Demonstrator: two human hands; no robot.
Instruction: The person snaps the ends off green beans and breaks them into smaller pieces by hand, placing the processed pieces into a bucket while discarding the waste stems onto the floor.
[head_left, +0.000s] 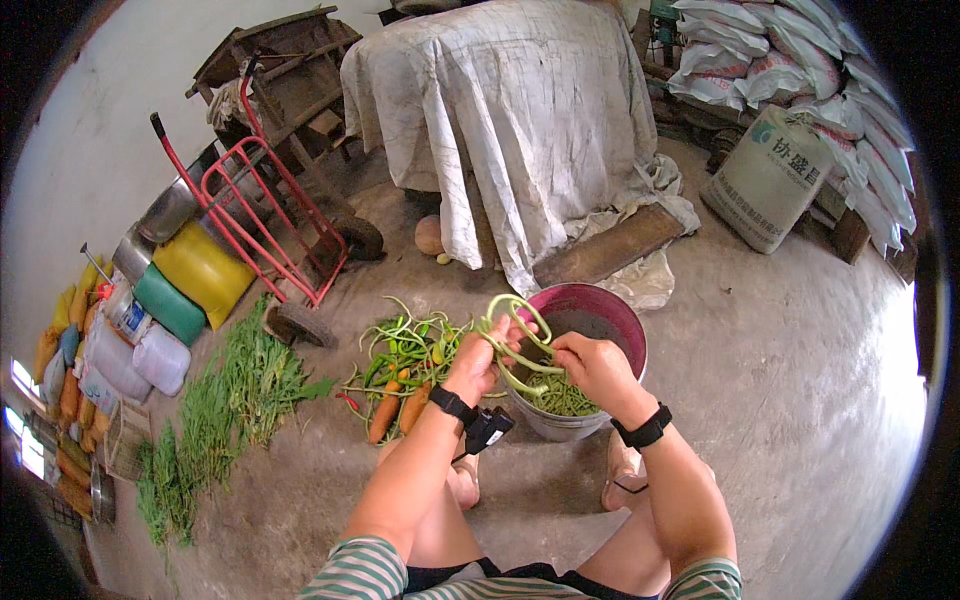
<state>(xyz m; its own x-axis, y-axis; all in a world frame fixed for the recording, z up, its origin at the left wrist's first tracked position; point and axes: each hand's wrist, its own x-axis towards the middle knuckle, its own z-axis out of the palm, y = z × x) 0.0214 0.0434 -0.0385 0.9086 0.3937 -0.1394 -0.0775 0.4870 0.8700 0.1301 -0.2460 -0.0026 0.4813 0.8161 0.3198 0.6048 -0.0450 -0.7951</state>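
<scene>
Several long green beans (498, 304) are in my left hand (484, 358), curling up and over its fingers. My right hand (596, 367) pinches the end of a bean in front of the bucket's right side. Beneath both hands stands a bucket (621, 315) with a reddish-purple inner wall, between my feet. Short pieces of green bean (566, 397) lie in its near part. Left of the bucket, a heap of long beans and green peppers (409, 337) rests on the floor. Orange-brown cucumbers (385, 417) lie at its near edge, with a red chili (348, 401) beside them.
Leafy green stalks (225, 405) spread over the concrete floor at left. Behind them stands a red hand truck (259, 217), near a yellow sack (202, 270). A pale sheet (502, 112) drapes a large object ahead, with a wooden board (611, 244) below. A full sack (772, 176) stands at right.
</scene>
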